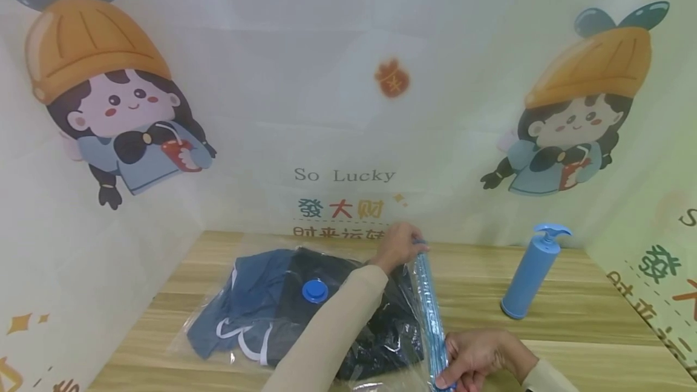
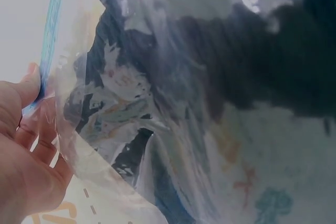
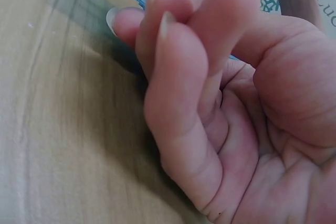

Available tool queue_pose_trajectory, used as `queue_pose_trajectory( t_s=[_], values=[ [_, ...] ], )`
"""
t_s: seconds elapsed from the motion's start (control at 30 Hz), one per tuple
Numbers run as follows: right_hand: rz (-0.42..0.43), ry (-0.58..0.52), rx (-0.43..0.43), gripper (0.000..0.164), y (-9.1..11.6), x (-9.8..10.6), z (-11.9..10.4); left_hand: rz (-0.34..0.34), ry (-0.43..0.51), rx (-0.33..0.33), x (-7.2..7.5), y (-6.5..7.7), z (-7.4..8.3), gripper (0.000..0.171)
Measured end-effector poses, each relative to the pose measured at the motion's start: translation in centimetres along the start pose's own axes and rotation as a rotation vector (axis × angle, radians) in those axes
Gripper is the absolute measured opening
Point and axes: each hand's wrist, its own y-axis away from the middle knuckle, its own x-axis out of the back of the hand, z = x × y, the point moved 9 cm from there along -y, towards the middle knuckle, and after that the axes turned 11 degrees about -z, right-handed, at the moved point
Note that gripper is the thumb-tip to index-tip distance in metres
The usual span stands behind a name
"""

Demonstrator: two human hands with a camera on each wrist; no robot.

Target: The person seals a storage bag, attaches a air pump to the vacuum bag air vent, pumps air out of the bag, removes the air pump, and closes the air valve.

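Observation:
A clear vacuum storage bag [image 1: 356,374] lies flat with folded dark and blue clothes [image 1: 261,277] inside. It has a round blue valve [image 1: 314,290] on top and a blue zip strip [image 1: 430,307] along its right edge. At the strip's far end my left hand [image 1: 400,247] pinches the corner between thumb and fingers; the left wrist view shows the thumb on the blue strip [image 2: 51,30]. My right hand [image 1: 479,356] pinches the strip's near end. In the right wrist view its curled fingers [image 3: 178,87] hide most of the strip.
A blue hand pump [image 1: 530,271] stands upright on the wooden table [image 1: 588,319], right of the bag. Pale printed cloth walls [image 1: 327,107] with cartoon figures enclose the table at the back and sides.

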Motion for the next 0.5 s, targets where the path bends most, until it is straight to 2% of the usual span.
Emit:
queue_pose_trajectory(
  t_s=[0.2,0.4,0.5],
  values=[
    [-0.042,0.003,0.016,0.024,-0.3,-0.5,0.0,0.018,0.007,0.001,0.2,0.1,-0.3,0.017],
    [-0.157,-0.028,0.091,0.022,-1.0,-1.8,-0.2,0.057,0.0,-0.006,0.9,0.2,-0.6,0.016],
    [-0.163,-0.039,0.097,0.021,-1.1,-2.0,-0.2,0.054,0.007,-0.014,0.9,0.1,-0.8,0.016]
  ],
)
